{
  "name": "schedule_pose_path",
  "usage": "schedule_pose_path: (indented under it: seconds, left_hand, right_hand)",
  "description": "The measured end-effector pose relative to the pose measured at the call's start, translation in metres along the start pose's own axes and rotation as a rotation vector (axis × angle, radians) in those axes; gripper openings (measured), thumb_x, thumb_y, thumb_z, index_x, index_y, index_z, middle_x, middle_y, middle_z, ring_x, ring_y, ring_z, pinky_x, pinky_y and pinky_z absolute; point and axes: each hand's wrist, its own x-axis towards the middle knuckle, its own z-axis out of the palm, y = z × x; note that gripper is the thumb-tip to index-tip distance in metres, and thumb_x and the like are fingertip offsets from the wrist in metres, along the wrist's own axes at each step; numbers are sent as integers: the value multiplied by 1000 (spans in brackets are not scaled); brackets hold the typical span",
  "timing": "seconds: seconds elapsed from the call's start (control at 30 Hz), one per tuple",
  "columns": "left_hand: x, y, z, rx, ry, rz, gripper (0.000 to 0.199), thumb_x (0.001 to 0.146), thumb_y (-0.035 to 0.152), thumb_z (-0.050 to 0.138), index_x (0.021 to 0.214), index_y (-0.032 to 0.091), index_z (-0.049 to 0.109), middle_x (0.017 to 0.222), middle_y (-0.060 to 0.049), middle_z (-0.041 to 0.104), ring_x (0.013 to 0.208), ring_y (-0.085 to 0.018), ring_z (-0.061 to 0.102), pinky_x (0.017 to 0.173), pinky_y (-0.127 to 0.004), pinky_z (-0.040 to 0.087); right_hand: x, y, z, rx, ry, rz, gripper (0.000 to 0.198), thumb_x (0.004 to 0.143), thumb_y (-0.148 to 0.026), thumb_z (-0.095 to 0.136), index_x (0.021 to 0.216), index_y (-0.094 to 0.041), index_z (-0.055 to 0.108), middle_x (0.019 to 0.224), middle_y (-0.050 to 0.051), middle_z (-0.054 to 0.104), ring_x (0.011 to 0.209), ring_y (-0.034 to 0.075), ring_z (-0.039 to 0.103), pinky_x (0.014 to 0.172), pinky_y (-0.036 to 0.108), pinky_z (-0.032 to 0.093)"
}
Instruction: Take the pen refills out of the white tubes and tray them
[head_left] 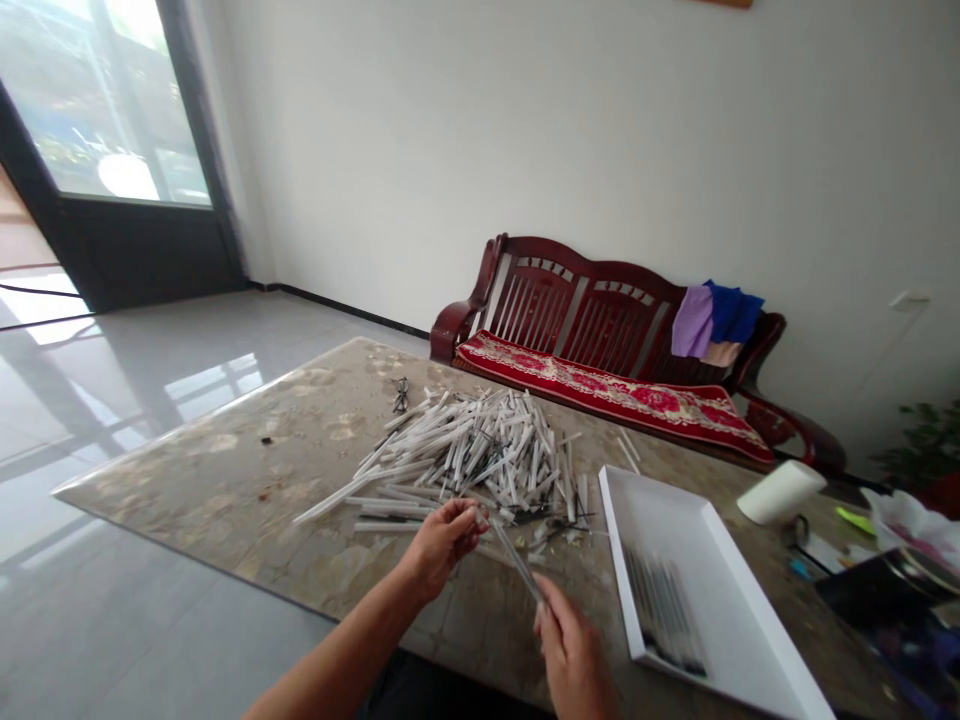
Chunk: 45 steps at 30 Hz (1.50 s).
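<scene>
My right hand (574,645) is closed around the near end of a thin grey stick (517,562), which slants up and to the left. At the stick's far end, my left hand (444,545) is pinched over a small pale bit; whether it grips the stick's tip or a separate piece I cannot tell. Just beyond both hands lies a heaped pile of white and grey thin tubes (465,440), some with dark pieces among them. To the right, a shallow white box (727,590) holds a row of thin dark-tipped sticks (667,610).
All this lies on a patterned brown table (217,490). A white roll (780,492), a dark cylindrical container (889,590) and clutter occupy its right side. Black-framed glasses (401,394) lie behind the pile. A wooden bench (585,310) with a red floral cushion stands beyond the table.
</scene>
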Motion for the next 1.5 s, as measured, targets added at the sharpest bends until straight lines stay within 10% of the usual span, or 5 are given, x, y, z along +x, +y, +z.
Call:
schedule_pose_path:
  seconds: [0.3, 0.57, 1.07, 1.2, 1.5]
  left_hand:
    - [-18, 11, -8, -356, 16, -127, 33, 61, 26, 92, 78, 16, 65, 67, 1, 71, 59, -10, 68, 57, -19, 57]
    - [-28, 12, -4, -249, -55, -12, 45, 50, 43, 94, 72, 15, 66, 61, 1, 70, 57, -13, 66, 56, -21, 53]
    - [-25, 1, -5, -114, -214, 23, 47, 58, 48, 89, 84, 16, 66, 65, -1, 69, 58, -15, 66, 58, -25, 52]
    - [-16, -4, -16, 105, -249, 106, 59, 66, 48, 79, 115, 19, 63, 87, -5, 73, 66, -19, 69, 53, -25, 49]
    - [-8, -6, -51, 530, 56, 306, 28, 77, 40, 62, 95, 21, 72, 68, 2, 71, 54, -18, 60, 55, -26, 46]
  right_hand:
    - [3, -15, 4, -204, -58, -304, 37, 100, -31, 39, 120, -23, 69, 108, 7, 76, 97, 19, 74, 83, 23, 59]
    - [8, -17, 1, -505, 84, -479, 43, 104, -40, 32, 106, -24, 72, 78, 6, 75, 64, 20, 72, 56, 26, 52]
    - [12, -28, 2, 378, -486, 331, 50, 87, -66, 47, 90, -19, 64, 51, -9, 36, 46, 10, 34, 46, 21, 26]
    - [25, -6, -51, 119, -358, 175, 31, 91, -43, 47, 98, -21, 68, 69, -1, 64, 71, 16, 61, 68, 25, 45]
    - [38, 121, -205, -624, 22, 374, 34, 83, -32, 45, 95, -23, 75, 100, 10, 76, 98, 26, 69, 84, 31, 49]
